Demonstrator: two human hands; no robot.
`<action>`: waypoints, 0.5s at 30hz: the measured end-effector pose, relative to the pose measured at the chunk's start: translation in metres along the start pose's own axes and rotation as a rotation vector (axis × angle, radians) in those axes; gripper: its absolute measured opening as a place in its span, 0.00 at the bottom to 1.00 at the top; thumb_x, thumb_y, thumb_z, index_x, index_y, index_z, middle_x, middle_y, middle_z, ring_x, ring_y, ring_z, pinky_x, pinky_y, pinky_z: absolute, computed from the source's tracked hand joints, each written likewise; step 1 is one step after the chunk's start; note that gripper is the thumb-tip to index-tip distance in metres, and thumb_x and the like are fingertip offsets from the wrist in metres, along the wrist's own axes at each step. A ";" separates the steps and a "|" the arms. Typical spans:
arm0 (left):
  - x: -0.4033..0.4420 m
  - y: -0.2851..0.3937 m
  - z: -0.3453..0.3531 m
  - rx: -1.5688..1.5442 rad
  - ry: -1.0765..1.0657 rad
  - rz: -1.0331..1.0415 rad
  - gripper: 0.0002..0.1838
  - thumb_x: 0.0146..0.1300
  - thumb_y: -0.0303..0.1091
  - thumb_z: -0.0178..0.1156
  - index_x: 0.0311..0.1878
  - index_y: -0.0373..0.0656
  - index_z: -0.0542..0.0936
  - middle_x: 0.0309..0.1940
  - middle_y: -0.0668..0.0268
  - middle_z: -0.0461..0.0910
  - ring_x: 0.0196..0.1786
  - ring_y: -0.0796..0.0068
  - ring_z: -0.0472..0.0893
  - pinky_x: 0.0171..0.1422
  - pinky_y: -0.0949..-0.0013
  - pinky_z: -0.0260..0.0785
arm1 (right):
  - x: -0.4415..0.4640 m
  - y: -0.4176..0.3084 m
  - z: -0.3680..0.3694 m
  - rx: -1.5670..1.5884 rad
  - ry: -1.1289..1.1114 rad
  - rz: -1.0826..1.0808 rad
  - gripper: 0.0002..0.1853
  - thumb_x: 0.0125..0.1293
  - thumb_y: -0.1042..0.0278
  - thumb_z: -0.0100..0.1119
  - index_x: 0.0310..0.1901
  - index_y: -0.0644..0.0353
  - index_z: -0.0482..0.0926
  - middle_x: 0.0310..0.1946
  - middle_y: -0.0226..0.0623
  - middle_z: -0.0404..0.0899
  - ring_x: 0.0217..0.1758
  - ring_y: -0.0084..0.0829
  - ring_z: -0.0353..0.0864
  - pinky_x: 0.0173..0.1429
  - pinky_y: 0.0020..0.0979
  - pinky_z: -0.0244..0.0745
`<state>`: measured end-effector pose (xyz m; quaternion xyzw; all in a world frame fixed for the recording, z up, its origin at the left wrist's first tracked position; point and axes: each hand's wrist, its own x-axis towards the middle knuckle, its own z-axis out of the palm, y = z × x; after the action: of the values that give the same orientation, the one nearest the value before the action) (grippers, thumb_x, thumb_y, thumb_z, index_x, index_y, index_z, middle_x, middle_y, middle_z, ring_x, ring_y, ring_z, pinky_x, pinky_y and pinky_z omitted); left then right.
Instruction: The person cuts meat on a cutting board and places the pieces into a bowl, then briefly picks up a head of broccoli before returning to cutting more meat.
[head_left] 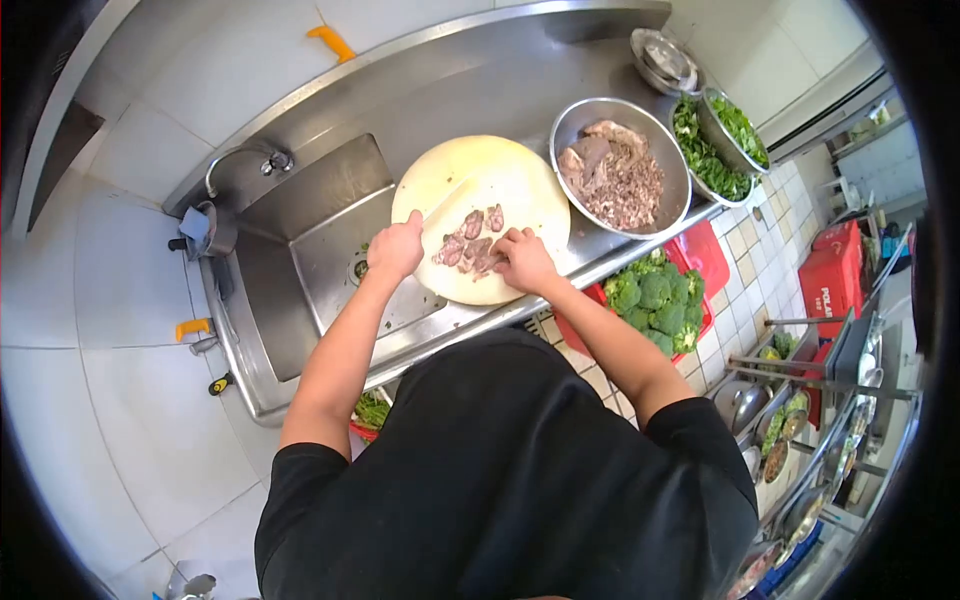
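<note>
In the head view my left hand (pixel 396 247) is closed round the handle of a knife, which the fingers hide. The thin, pale knife blade (pixel 446 201) points up and to the right over a round, cream-coloured cutting board (pixel 490 160). Chopped pieces of brownish-pink meat (pixel 465 247) lie on the board between my hands. My right hand (pixel 525 260) rests at the right side of these pieces, fingers bent and pressed on the meat. A large metal bowl (pixel 683 160) just right of the board holds finely cut meat and some bigger chunks.
Left of the board is a steel sink (pixel 262 215) with a tap (pixel 275 162). Bowls of leafy greens (pixel 735 130) stand at the back right. Below the counter edge, broccoli (pixel 655 298) fills a red basket. A rack with food containers (pixel 790 420) is on the right.
</note>
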<state>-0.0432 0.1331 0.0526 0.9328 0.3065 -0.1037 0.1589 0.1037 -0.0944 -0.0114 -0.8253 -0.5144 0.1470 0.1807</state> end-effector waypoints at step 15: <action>-0.084 0.018 0.045 -0.695 -0.364 0.029 0.15 0.77 0.41 0.54 0.56 0.40 0.75 0.34 0.48 0.85 0.28 0.54 0.84 0.34 0.52 0.75 | 0.001 0.017 -0.085 0.317 -0.100 -0.057 0.10 0.60 0.75 0.67 0.43 0.63 0.83 0.40 0.48 0.86 0.49 0.51 0.84 0.55 0.45 0.79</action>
<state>-0.1033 0.0583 0.0399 0.7939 0.2770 -0.1549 0.5186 0.1537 -0.1132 0.0568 -0.7633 -0.5162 0.2619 0.2868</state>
